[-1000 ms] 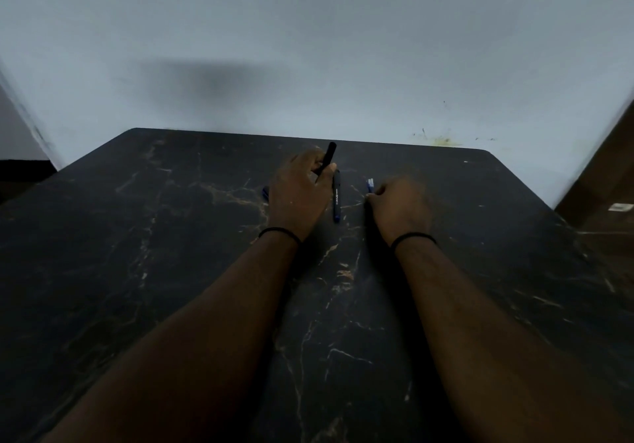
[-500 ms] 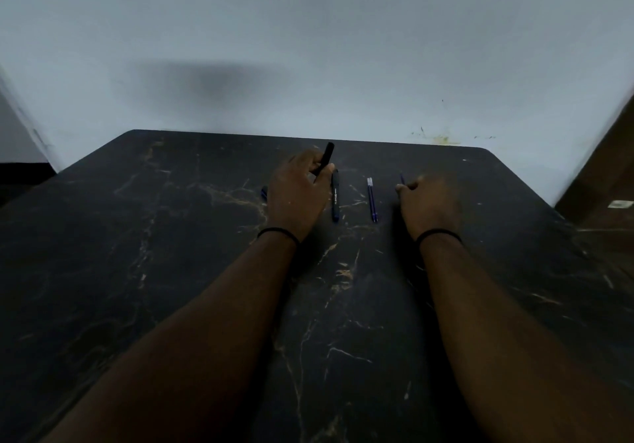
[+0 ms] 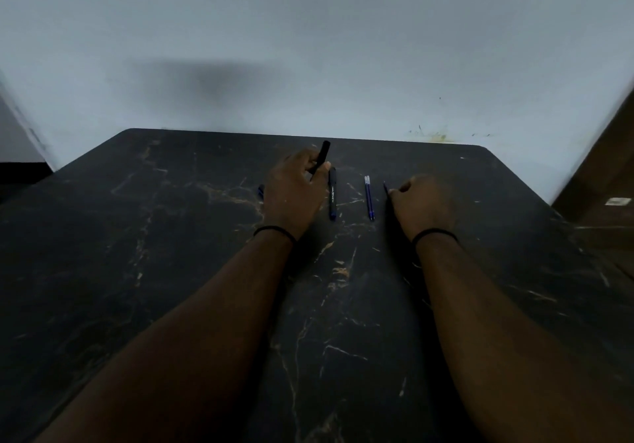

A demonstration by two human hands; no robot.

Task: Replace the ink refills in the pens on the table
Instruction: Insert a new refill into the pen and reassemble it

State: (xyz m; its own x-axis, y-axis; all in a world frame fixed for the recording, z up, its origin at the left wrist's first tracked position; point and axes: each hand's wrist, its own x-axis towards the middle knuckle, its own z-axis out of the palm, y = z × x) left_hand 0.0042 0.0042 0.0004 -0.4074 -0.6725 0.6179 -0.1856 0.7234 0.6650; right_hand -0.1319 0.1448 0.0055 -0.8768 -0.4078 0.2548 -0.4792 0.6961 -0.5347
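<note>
Left hand (image 3: 291, 192) grips black pen barrel (image 3: 321, 156), just left of capped pen (image 3: 332, 195) on worktop (image 3: 137, 271). Right hand (image 3: 423, 202) fingers pinch thin piece (image 3: 385, 188), probably refill; spare refills (image 3: 369, 197) right of capped pen. Next: insert refill, needs alignment.

Pale grey wall (image 3: 308, 30) with yellowish stain (image 3: 439, 137), brown wooden panel (image 3: 603, 175) at right
</note>
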